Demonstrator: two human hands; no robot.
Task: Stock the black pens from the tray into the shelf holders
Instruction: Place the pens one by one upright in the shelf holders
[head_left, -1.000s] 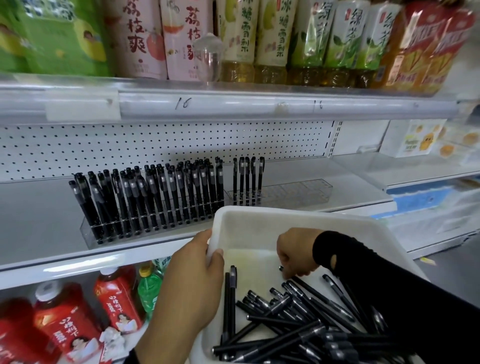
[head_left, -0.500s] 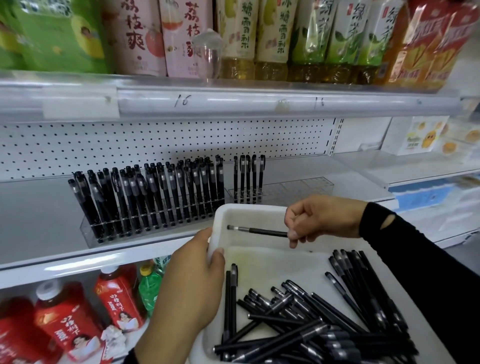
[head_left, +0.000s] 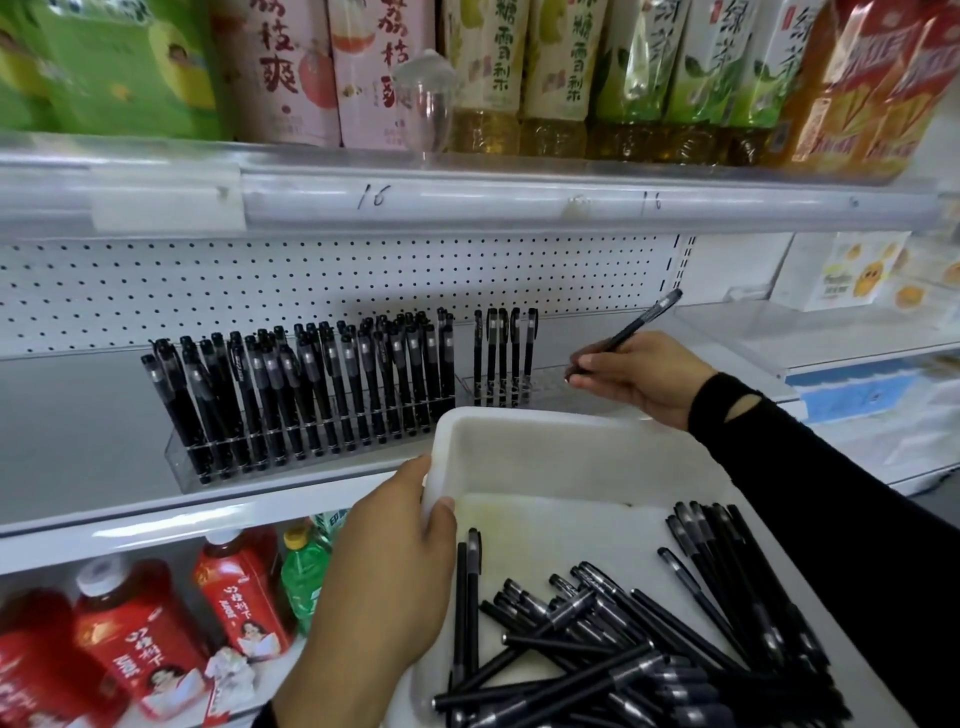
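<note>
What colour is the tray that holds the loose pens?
White, with a faint yellowish stain on its floor; the head view, the only one, shows the tray clearly.

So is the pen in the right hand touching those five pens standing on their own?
Apart. In the head view the right hand pinches the pen at a tilt, and bare shelf shows between it and the five standing pens.

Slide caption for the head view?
The right hand holds a pen by the right holder; the left hand grips the tray.
</note>
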